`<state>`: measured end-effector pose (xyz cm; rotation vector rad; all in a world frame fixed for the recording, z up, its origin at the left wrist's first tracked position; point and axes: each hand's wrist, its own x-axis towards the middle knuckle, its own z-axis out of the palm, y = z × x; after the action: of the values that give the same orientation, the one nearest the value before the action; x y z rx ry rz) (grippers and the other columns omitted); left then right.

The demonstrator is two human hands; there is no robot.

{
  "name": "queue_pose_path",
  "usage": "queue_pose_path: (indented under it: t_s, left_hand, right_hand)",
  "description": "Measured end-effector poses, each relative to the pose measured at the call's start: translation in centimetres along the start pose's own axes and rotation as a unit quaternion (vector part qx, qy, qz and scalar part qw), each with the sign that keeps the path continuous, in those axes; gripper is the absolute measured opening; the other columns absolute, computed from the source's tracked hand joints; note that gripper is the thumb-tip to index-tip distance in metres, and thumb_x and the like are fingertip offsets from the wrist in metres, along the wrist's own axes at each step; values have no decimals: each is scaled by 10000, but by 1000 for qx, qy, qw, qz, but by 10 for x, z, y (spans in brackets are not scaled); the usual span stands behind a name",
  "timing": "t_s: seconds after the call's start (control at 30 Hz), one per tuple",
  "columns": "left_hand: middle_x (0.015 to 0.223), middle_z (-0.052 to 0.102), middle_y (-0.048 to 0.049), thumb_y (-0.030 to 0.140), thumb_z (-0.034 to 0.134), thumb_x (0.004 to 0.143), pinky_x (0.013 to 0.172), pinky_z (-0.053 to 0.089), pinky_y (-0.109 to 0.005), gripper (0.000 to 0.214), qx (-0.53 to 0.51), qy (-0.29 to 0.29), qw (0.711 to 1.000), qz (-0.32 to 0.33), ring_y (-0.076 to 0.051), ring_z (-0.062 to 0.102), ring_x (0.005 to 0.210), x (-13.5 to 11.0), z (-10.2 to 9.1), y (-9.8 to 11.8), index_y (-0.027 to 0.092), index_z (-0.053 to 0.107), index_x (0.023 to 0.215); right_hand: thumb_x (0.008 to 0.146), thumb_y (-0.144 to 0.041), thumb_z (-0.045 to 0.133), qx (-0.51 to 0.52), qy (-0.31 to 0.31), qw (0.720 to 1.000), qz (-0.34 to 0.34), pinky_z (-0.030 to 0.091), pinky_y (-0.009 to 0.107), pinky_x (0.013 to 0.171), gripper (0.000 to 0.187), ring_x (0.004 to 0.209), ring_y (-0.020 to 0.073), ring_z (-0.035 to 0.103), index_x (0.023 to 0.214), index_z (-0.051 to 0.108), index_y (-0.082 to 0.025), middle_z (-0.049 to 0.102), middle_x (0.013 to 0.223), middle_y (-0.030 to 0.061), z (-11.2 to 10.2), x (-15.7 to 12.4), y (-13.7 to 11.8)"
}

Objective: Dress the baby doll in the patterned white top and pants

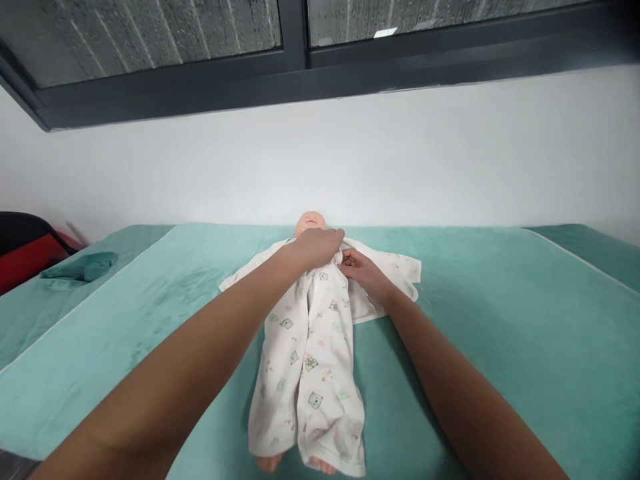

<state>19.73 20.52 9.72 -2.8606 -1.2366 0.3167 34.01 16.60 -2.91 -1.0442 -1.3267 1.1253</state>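
A baby doll [311,220] lies on its back on the bed, its head toward the wall and its feet toward me. It wears white trousers [320,360] with a small bear print. A matching white shirt [400,265] is spread under and around its upper body, with one front panel laid out to the right. Across the doll's chest reaches my left hand [320,247], its fingers closed at the shirt's edge. Close beside it, my right hand [363,270] pinches the shirt fabric at the doll's side. The fingertips of my left hand are partly hidden.
A teal cover [500,320] lies over the bed. The white wall [450,153] rises behind it, below a dark window frame [250,83]. At the far left are a red and black object [35,247] and a crumpled teal cloth [83,267].
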Motion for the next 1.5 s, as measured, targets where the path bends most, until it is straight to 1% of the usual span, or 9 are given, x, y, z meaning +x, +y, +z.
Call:
queue_pose_path:
  t_s: [0.13, 0.3, 0.47, 0.57, 0.77, 1.0, 1.2, 1.37, 1.5]
  left_hand:
    - [921, 669, -136, 321, 309, 994, 690, 453, -350, 259, -11, 134, 991, -27, -266, 657, 781, -5, 22, -7, 156, 456, 1128]
    - [875, 669, -106, 373, 240, 1010, 632, 425, -323, 273, -45, 199, 976, -76, -253, 656, 717, -6, 44, -15, 177, 417, 1076]
    - [919, 674, -107, 361, 233, 1010, 635, 420, -324, 267, -46, 201, 977, -58, -253, 661, 742, -14, 48, -17, 177, 416, 1072]
    - [954, 674, -125, 329, 236, 1008, 660, 431, -342, 267, -46, 189, 979, -67, -270, 667, 786, -18, 47, -17, 158, 416, 1108]
    - [976, 667, -124, 315, 249, 1004, 677, 443, -337, 238, -83, 199, 973, -82, -265, 659, 832, -24, 49, -17, 171, 420, 1087]
    - [895, 675, -102, 325, 206, 1012, 684, 445, -331, 259, -142, 237, 951, -141, -255, 660, 800, -19, 62, -15, 180, 393, 1116]
    - [851, 679, -96, 337, 239, 1004, 649, 439, -332, 262, -160, 219, 953, -135, -257, 653, 744, -10, 53, -32, 174, 397, 1135]
    - [902, 689, -86, 329, 351, 970, 692, 441, -335, 220, -139, 199, 961, -132, -254, 649, 807, 1, 45, -62, 201, 458, 1114]
    - [933, 686, -48, 384, 405, 955, 727, 455, -329, 214, -189, 226, 944, -147, -233, 639, 841, 6, 58, -70, 234, 512, 1063]
  right_hand:
    - [773, -407, 642, -17, -20, 1000, -6, 429, 282, 732, 206, 801, 174, 537, 844, 620, -215, 594, 817, -1, -4, -2, -2]
    - [792, -453, 649, -45, -87, 995, 2, 429, 297, 770, 240, 829, 184, 547, 852, 633, -221, 613, 849, 0, -14, -6, -4]
    - [834, -486, 612, -29, -42, 999, 1, 414, 281, 723, 267, 735, 158, 519, 843, 619, -219, 591, 780, -9, -14, -6, -1]
    - [820, -490, 615, -35, 28, 998, -34, 405, 283, 691, 269, 716, 163, 500, 802, 596, -222, 556, 746, -12, -13, -5, 0]
    - [857, -452, 561, -167, 168, 965, -113, 400, 320, 696, 216, 726, 196, 510, 845, 612, -242, 586, 769, 6, -9, -6, -5]
    - [961, -400, 345, -413, 114, 880, -206, 393, 382, 826, 283, 909, 263, 533, 879, 569, -247, 623, 930, 86, 13, 33, -3]
    - [971, -408, 314, -472, 95, 870, -109, 282, 325, 614, 275, 608, 232, 461, 883, 523, -252, 558, 675, 45, 14, 58, -4]
    - [933, -349, 399, -430, 117, 892, -79, 274, 314, 614, 203, 600, 216, 446, 816, 530, -247, 550, 645, 35, 10, 66, -1]
    - [918, -339, 415, -406, 116, 903, -83, 321, 308, 616, 182, 645, 203, 474, 793, 508, -246, 577, 704, 26, 10, 65, 7]
